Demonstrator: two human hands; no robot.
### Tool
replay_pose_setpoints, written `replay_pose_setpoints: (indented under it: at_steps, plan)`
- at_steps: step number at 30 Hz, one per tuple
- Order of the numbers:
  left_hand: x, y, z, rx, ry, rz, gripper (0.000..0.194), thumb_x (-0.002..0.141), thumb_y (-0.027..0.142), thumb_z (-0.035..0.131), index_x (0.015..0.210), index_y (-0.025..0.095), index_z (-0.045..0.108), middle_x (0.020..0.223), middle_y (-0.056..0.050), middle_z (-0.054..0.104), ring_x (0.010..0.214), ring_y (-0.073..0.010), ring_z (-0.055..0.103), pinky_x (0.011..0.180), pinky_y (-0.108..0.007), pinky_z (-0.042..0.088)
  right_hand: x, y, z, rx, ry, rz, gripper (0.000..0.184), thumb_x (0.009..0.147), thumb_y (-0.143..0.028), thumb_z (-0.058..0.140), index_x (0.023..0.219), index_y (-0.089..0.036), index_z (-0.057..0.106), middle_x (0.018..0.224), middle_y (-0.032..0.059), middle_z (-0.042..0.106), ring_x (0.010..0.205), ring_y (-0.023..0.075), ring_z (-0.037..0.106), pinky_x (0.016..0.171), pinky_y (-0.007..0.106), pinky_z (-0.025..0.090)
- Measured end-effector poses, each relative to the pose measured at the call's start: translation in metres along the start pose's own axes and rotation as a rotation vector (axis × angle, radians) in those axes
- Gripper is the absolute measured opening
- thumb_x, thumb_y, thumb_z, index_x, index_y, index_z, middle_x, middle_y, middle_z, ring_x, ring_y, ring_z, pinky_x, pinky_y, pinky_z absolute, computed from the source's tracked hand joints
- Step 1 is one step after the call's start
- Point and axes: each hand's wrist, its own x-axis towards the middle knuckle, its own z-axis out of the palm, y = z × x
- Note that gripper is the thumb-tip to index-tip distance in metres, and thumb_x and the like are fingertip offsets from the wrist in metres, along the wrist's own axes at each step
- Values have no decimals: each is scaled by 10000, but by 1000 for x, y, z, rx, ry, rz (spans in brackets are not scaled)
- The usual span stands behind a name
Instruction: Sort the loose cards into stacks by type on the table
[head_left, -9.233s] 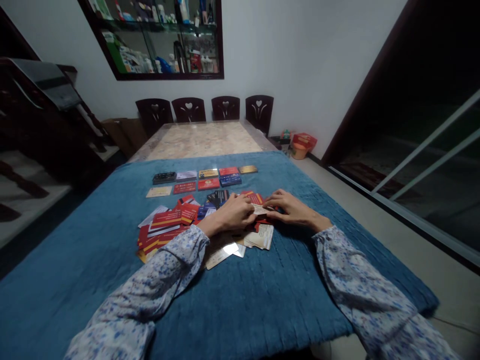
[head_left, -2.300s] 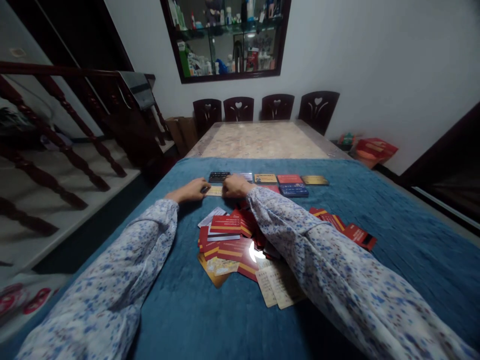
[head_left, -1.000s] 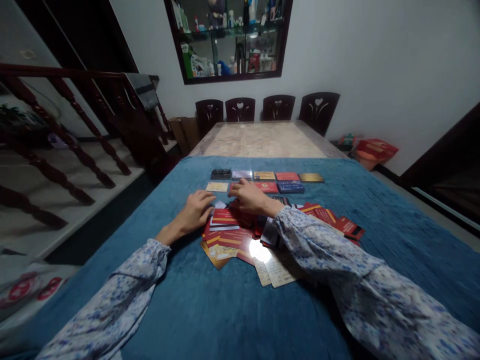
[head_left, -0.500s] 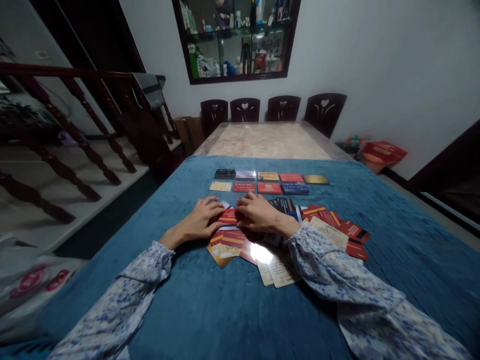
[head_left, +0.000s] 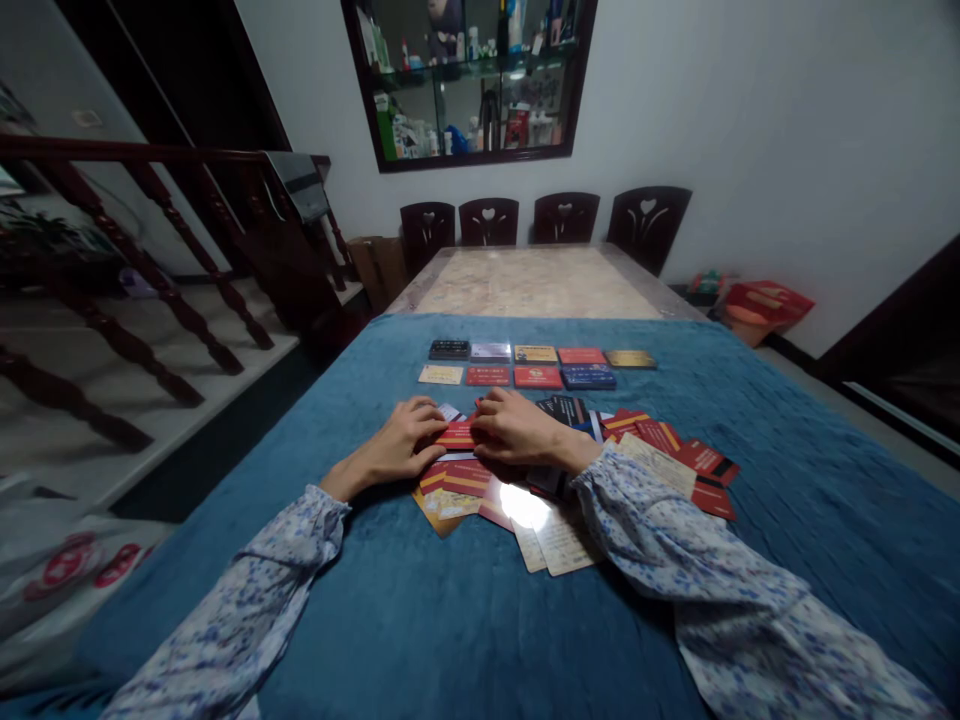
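Between my two hands lies a red card (head_left: 456, 436), held at its ends above a loose pile of cards. My left hand (head_left: 401, 440) has its thumb and fingers closed on the card's left end. At the other end, my right hand (head_left: 514, 430) grips it with bent fingers, which hide part of it. Around them spread red cards with yellow stripes (head_left: 469, 477), cream cards (head_left: 566, 540), black cards (head_left: 564, 408) and more red cards (head_left: 705, 462) to the right. Beyond the hands, neat stacks stand in two rows, among them a blue stack (head_left: 589, 376) and a black stack (head_left: 449, 349).
A blue cloth (head_left: 390, 620) covers the near part of the table, with the marble-patterned top (head_left: 525, 280) showing beyond. Dark chairs (head_left: 566, 218) line the far end. A wooden railing (head_left: 165, 150) and a plastic bag (head_left: 67, 570) are on the left.
Both hands stay nearly in place on the red card, with only a slight shift of the fingers. The camera view has moved a little.
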Motion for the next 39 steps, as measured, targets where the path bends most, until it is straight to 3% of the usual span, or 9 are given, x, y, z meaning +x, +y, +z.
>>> replay_pose_setpoints:
  at_steps: [11, 20, 28, 39]
  plan:
    - [-4, 3, -6, -15, 102, 108, 258, 986, 289, 556, 1081, 192, 776, 1099, -118, 754, 1258, -295, 586, 1089, -514, 476, -3, 4, -5, 22, 86, -108, 258, 998, -274, 552, 963, -157, 780, 946, 120, 760, 937, 224, 554, 818, 343, 392]
    - [1, -2, -1, -36, 336, 249, 229, 967, 145, 536, 1042, 167, 751, 940, -91, 759, 970, -225, 679, 867, -391, 574, 1, 20, 13, -45, 323, -111, 327, 1034, -213, 496, 875, -171, 779, 793, 97, 731, 783, 190, 550, 693, 313, 365]
    - [3, -7, 6, -105, 401, 199, 257, 961, 114, 555, 1141, 144, 736, 1000, -102, 774, 938, -201, 707, 839, -357, 606, 1, 19, 12, -13, 356, -35, 229, 990, -142, 564, 1086, -163, 770, 884, 98, 764, 841, 203, 600, 731, 307, 399]
    - [1, -9, 13, -124, 389, 72, 366, 946, 99, 572, 1285, 184, 682, 1094, -85, 764, 986, -184, 718, 891, -341, 601, -2, 10, 10, -11, 324, 135, 297, 951, -120, 595, 1227, -190, 679, 1001, 105, 747, 903, 214, 622, 777, 302, 424]
